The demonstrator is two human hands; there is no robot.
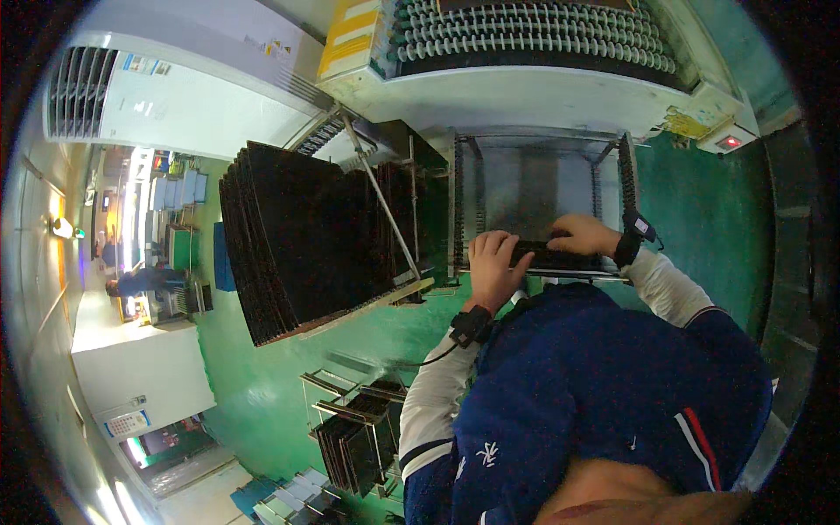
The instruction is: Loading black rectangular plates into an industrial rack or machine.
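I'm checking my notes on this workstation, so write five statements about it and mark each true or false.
1. The left hand and right hand are at the dark pieces by the near end of the metal rack. True.
2. The floor is bright red. False: the floor is green.
3. Large dark panels stand to the left of the metal rack. True.
4. Only the right wrist wears a band. False: there is a left band and a right band, both dark.
5. A machine with rows of rollers stands beyond the metal rack. True.
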